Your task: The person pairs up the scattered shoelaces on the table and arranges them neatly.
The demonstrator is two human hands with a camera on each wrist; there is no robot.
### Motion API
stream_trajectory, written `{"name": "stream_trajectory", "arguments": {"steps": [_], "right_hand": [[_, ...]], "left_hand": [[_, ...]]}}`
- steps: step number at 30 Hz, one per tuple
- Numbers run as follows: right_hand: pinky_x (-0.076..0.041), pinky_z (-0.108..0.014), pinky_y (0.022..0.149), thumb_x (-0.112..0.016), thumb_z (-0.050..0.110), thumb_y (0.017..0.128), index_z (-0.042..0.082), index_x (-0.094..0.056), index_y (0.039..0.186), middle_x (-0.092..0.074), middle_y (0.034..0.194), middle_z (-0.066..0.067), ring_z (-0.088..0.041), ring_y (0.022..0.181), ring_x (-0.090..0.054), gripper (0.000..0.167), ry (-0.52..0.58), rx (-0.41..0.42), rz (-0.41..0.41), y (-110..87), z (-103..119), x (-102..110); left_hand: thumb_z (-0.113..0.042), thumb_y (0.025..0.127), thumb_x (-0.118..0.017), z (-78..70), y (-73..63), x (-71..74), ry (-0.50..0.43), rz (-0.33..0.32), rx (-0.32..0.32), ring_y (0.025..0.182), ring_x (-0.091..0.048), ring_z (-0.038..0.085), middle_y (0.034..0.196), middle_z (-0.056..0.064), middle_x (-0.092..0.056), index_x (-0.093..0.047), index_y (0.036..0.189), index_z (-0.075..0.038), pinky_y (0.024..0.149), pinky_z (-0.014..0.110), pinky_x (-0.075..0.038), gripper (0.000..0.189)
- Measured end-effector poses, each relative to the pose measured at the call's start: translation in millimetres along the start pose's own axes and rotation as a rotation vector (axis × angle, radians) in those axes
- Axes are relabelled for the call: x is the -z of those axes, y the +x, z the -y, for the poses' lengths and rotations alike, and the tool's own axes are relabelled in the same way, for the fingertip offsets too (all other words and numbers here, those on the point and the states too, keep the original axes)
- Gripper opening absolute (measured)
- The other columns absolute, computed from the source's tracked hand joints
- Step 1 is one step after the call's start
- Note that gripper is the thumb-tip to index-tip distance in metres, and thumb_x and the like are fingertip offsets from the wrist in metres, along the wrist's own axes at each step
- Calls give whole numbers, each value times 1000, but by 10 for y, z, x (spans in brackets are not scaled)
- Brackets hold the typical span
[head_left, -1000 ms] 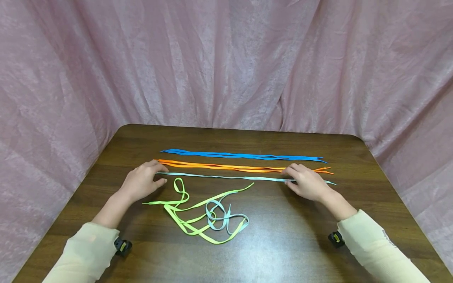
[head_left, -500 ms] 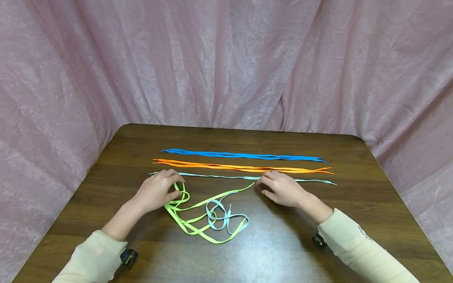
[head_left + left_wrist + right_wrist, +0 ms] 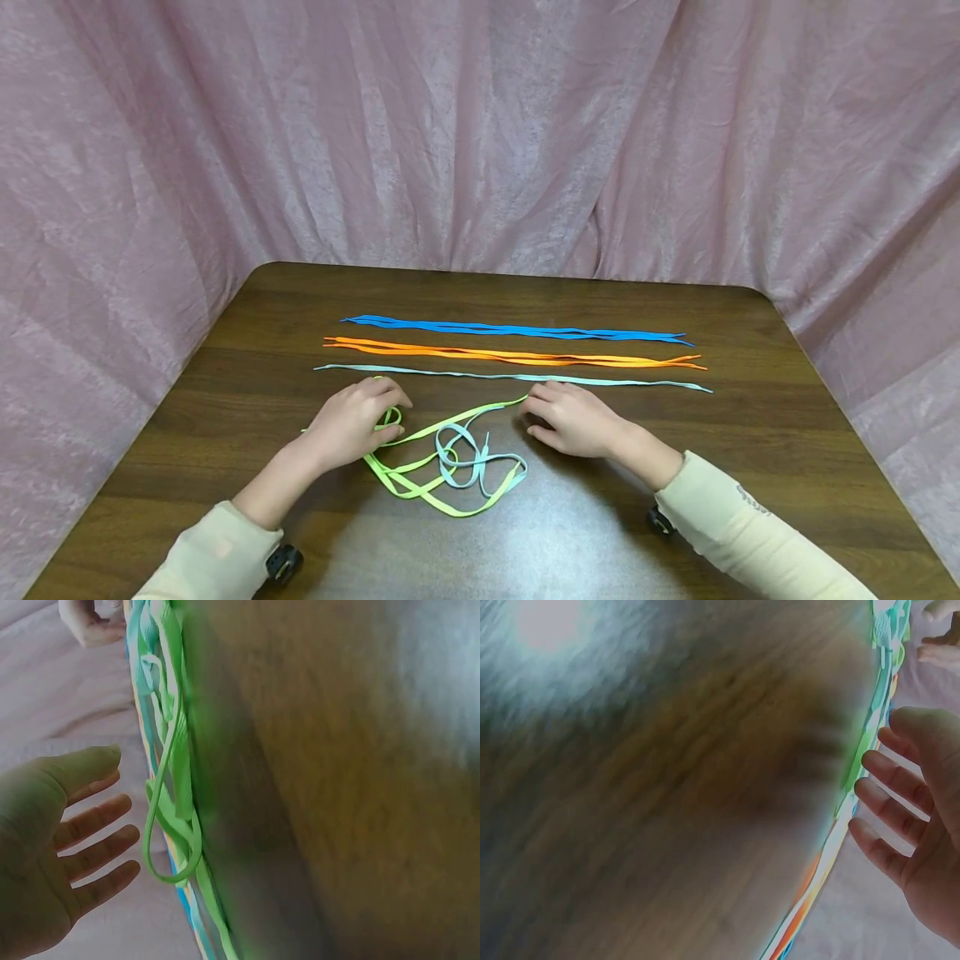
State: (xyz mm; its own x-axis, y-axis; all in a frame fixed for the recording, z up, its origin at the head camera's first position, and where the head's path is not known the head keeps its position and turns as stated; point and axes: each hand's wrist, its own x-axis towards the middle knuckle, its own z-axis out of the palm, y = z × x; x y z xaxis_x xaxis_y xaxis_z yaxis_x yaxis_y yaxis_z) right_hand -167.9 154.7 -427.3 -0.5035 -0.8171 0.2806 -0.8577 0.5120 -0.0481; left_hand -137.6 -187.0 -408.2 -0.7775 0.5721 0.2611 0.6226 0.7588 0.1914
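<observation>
Both hands are loosely open, fingers gently curved and spread, with nothing gripped. The left hand (image 3: 356, 422) is over the left part of a long, flat yellow-green fabric lace (image 3: 454, 512), palm down, thumb apart from the fingers; the left wrist view shows its fingertips clear of the lace's raised loop. The right hand (image 3: 573, 421) is at that lace's upper right tip — whether its fingertips touch it, I cannot tell. Both forearms slant inward from the near side, in cream sleeves (image 3: 750, 525) with small black devices (image 3: 284, 564) at the wrists. The yellow-green lace lies in untidy loops on the dark brown wooden bench (image 3: 600, 533), a curled pale-blue flat lace (image 3: 478, 458) tangled with its right part. Beyond it run a straight pale-blue flat lace (image 3: 465, 374), then orange flat laces (image 3: 517, 359), then bright-blue flat laces (image 3: 517, 331) — all stretched lengthwise, roughly parallel.
</observation>
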Motion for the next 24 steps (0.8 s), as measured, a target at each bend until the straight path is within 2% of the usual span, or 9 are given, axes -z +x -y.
{"name": "stream_trajectory", "arguments": {"steps": [7, 12, 18, 22, 24], "right_hand": [[-46, -30, 73, -65, 21, 82, 17, -64, 100, -55, 92, 6, -12, 83, -53, 18, 22, 9, 8, 114, 42, -48], [-46, -29, 72, -66, 19, 82, 16, -64, 100, -56, 94, 4, -13, 83, -53, 18, 22, 12, 12, 256, 57, -80], [-48, -30, 74, -67, 19, 81, 17, -64, 101, -57, 97, 4, -14, 87, -55, 20, 14, 31, 25, 418, 95, -142], [-47, -30, 74, -67, 18, 82, 18, -64, 97, -56, 95, 3, -14, 86, -54, 16, 4, 64, 13, 482, 125, -203], [-47, -30, 73, -67, 18, 81, 18, -63, 94, -55, 92, 3, -14, 85, -54, 13, -3, 80, 1, 500, 134, -231]], "left_hand": [[-20, 72, -77, -90, -17, -60, -17, 11, -31, 83, -59, 16, 96, -4, -60, -68, 95, -16, 69, 32, -49, 25], [-20, 70, -78, -154, -21, -74, -12, -15, -56, 82, -58, 16, 95, -4, -60, -67, 93, -16, 69, 32, -49, 25], [-21, 72, -77, -211, -23, -96, -8, -13, -97, 85, -57, 15, 93, -5, -59, -67, 92, -16, 75, 33, -48, 23], [-22, 72, -77, -253, -25, -106, 1, -18, -123, 85, -56, 13, 93, -6, -59, -67, 92, -16, 77, 33, -48, 23], [-22, 71, -78, -280, -25, -108, 6, -16, -129, 83, -55, 12, 93, -7, -58, -66, 91, -17, 73, 30, -48, 23]]}}
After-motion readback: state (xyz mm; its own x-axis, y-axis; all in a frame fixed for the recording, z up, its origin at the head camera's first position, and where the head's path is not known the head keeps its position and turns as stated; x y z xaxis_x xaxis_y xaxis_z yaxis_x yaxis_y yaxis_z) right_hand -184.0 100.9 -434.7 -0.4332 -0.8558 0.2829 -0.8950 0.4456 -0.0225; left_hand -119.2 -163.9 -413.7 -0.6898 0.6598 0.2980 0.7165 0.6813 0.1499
